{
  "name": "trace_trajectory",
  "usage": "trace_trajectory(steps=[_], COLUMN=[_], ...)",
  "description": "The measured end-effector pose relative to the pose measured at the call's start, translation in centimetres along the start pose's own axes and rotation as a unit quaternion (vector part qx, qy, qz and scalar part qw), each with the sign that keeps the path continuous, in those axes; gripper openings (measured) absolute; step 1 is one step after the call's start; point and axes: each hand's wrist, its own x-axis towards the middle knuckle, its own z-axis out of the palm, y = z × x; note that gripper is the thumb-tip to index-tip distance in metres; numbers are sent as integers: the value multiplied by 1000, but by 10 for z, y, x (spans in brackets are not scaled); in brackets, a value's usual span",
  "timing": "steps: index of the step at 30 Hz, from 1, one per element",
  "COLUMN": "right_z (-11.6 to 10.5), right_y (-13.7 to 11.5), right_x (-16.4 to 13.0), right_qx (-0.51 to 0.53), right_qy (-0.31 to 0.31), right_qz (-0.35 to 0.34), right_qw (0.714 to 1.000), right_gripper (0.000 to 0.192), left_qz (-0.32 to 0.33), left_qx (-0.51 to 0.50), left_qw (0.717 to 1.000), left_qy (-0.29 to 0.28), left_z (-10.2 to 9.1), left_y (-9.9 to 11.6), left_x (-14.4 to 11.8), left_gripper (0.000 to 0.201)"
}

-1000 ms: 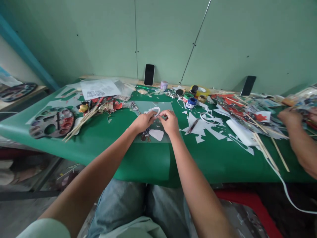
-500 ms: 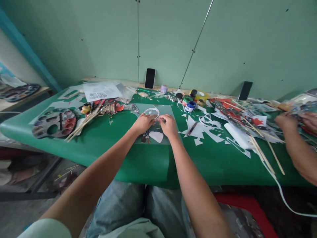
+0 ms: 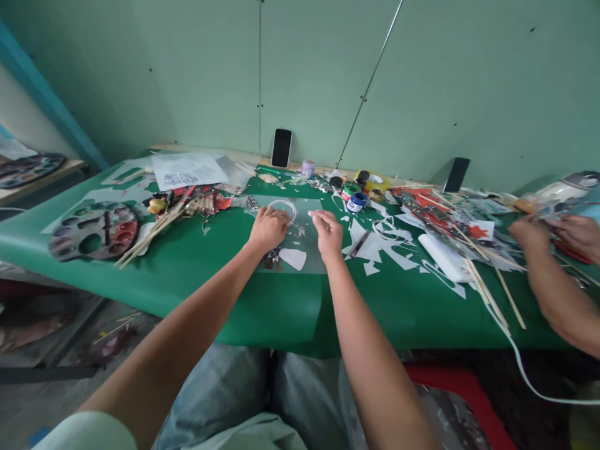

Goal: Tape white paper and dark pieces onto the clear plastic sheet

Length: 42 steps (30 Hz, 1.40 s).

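Observation:
My left hand [image 3: 269, 228] is closed, with its fingers on a thin white ring [image 3: 291, 207] that stands out past the fingertips. To the right of it, my right hand [image 3: 329, 233] has its thumb and fingers pinched together; what the tips hold, if anything, is too small to make out. A gap lies between the two hands. Under them is a translucent sheet [image 3: 307, 265] on the green table. On the sheet lie a white rounded cutout [image 3: 293, 258], small pale scraps and a dark patterned piece [image 3: 270, 259], partly covered by my left hand.
Left are a paint palette [image 3: 96, 231], wooden sticks [image 3: 150, 234] and a printed sheet [image 3: 190, 170]. Paint jars [image 3: 357, 202], white scraps [image 3: 365, 244] and a dark-handled tool [image 3: 359, 244] lie right. A phone [image 3: 282, 148] leans on the wall. Another person's hands [image 3: 529, 234] work far right.
My hands have come apart: the right hand has moved away to the right from the ring, while the left hand stays at it. The view has shifted slightly.

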Motion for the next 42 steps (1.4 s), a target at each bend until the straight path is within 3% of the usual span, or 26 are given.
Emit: trace_trajectory(steps=[4, 8, 12, 17, 20, 23, 25, 32, 35, 39, 42], right_z=[0, -1, -1, 0, 2, 2, 2, 7, 8, -5, -23], right_y=[-2, -6, -12, -13, -9, -5, -4, -4, -6, -16, -28], right_x=[-3, -6, -8, -8, -7, -5, -5, -7, -8, -12, -26], right_qx=[47, 61, 71, 77, 37, -39, -82, -134, -158, -157, -158], right_qy=[-116, -196, -229, -249, -208, -88, -43, -82, -69, 3, -6], right_qz=[2, 8, 12, -6, -10, -5, -14, -113, -141, -129, -80], right_qw=[992, 979, 971, 966, 977, 995, 996, 981, 975, 979, 984], right_gripper=[38, 39, 38, 37, 35, 37, 34, 17, 14, 21, 25], left_qz=[-5, 17, -2, 10, 2, -19, -29, 25, 36, 4, 70], left_qx=[-107, -284, -350, -367, -355, -323, -284, -183, -176, -207, -192], left_qw=[994, 958, 937, 930, 935, 946, 958, 982, 983, 978, 979], left_qy=[32, 26, 13, 4, -5, -22, -32, -47, -49, -21, -5], left_z=[4, 4, 1, 1, 2, 2, 0, -1, 1, -5, -22], left_y=[-6, -16, -20, -18, -17, -14, -12, -4, -5, -7, -2], left_x=[2, 6, 7, 7, 7, 8, 7, 1, 0, 1, -3], left_gripper=[32, 30, 24, 22, 20, 18, 15, 14, 16, 29, 29])
